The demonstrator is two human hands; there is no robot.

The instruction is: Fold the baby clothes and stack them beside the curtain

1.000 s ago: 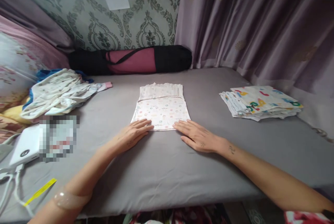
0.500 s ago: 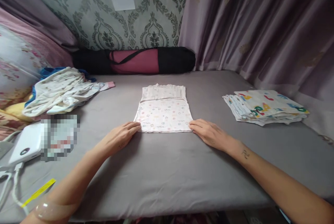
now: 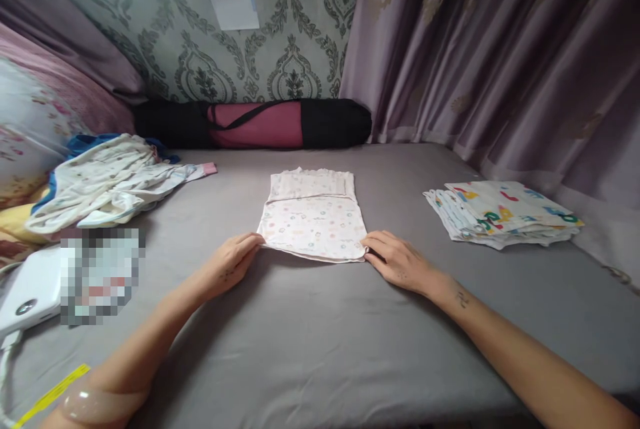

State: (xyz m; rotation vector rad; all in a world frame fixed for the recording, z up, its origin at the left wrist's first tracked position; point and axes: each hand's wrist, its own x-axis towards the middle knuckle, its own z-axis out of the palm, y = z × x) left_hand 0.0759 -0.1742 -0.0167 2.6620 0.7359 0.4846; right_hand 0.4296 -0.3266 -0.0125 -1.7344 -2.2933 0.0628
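Observation:
A small white garment point(image 3: 313, 226) with a pastel print lies in front of me on the grey sheet, its far part folded over in a band. My left hand point(image 3: 236, 259) pinches its near left corner between thumb and fingers. At the near right corner, my right hand point(image 3: 397, 259) has the cloth pinched the same way. Between the hands the near edge is slightly lifted and sags in the middle, showing more than one layer. Which kind of garment it is, I cannot tell.
A stack of folded clothes point(image 3: 505, 212) lies to the right. On the left are a loose heap of clothes point(image 3: 115, 179), a white power bank point(image 3: 33, 289) with a cable, and a yellow strip point(image 3: 53, 396). A black and maroon long bag point(image 3: 255, 124) lies along the wall.
Both hands have closed on the near corners and raised the near edge a little off the sheet. The view has shifted slightly.

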